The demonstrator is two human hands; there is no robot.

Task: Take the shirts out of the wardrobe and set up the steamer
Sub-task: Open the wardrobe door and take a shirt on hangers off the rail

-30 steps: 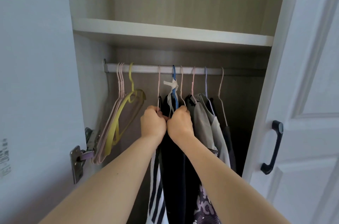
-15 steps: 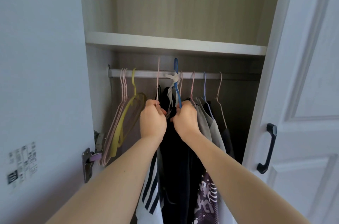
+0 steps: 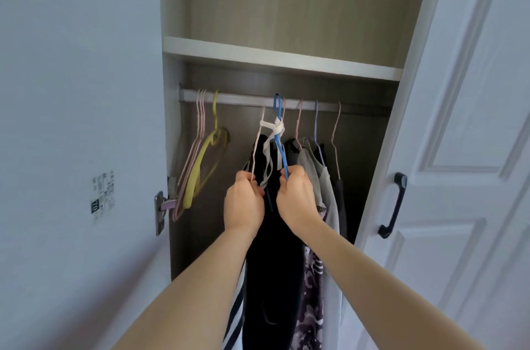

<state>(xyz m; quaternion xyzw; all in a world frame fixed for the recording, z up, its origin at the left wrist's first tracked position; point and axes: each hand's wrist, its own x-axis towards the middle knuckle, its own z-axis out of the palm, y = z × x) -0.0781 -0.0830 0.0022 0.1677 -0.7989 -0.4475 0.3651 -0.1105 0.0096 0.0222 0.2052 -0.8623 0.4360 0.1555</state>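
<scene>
Inside the open wardrobe a metal rail [image 3: 238, 99] carries several hangers with clothes. My left hand [image 3: 243, 203] grips a thin pink hanger [image 3: 258, 143] whose hook sits just below the rail. My right hand [image 3: 296, 197] grips a blue hanger [image 3: 279, 134] with a white strap [image 3: 274, 127] knotted round its neck; its hook is at rail height. A black garment [image 3: 272, 278] hangs below both hands, with a striped garment [image 3: 235, 318] to its left and a patterned one [image 3: 311, 301] to its right. Grey shirts [image 3: 321, 177] hang further right. No steamer is in view.
Empty pink and yellow hangers [image 3: 200, 166] lean at the rail's left end. A shelf [image 3: 281, 58] runs above the rail. The left door [image 3: 80, 149] stands open with a label and a hinge [image 3: 160, 206]. The right door [image 3: 459, 177] has a black handle [image 3: 393, 205].
Both hands have lifted the pink and blue hangers, and the pink hook has come off the rail. The view has shifted so the wardrobe sits further right.
</scene>
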